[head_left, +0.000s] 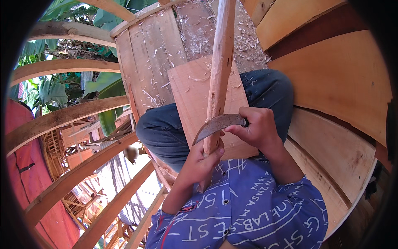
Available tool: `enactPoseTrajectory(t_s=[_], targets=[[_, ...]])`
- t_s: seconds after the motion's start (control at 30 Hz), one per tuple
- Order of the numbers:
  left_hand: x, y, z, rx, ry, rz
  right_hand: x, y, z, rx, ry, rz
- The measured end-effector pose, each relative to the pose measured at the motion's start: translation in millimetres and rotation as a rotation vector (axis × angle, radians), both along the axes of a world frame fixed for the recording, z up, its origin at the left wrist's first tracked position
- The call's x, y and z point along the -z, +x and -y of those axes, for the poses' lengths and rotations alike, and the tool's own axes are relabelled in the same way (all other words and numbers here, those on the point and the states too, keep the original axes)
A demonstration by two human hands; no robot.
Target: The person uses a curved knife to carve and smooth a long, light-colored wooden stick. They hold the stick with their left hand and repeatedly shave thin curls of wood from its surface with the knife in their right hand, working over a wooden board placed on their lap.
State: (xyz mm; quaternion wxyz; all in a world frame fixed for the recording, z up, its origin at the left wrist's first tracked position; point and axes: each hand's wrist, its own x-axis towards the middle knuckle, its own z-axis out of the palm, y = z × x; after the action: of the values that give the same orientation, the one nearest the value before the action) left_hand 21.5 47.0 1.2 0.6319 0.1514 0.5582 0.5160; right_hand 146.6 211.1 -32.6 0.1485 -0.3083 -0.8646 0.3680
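Observation:
A long, pale wooden pole (221,66) runs from my chest away over my lap, its far end leaving the top of the picture. My left hand (203,162) is closed round its near end. In my right hand (259,128) is the dark handle of a curved knife (220,123), mostly covered by my fingers. Its rusty, sickle-shaped blade lies across the pole just beyond my left hand, and the blade tip comes down close by that hand. Under the pole a flat wooden board (188,89) rests over my crossed legs.
Wood shavings (199,37) litter the plank floor (145,54) ahead. Wide boards (331,79) rise at the right. Curved-looking wooden rails (70,110) form an open side at the left, with banana leaves (105,85) and a red surface (33,182) beyond.

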Motion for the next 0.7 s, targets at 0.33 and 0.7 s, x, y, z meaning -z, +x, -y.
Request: enactPoseTrajectory(t_s=[0.33,0.7], targets=[[-6,3,1,0.037,-0.068,-0.031,0,-2,-24,-0.016,0.302,-0.047],[-1,8,2,0.05,0.033,-0.106,-1,0,-40,0.056,0.365,-0.036]])
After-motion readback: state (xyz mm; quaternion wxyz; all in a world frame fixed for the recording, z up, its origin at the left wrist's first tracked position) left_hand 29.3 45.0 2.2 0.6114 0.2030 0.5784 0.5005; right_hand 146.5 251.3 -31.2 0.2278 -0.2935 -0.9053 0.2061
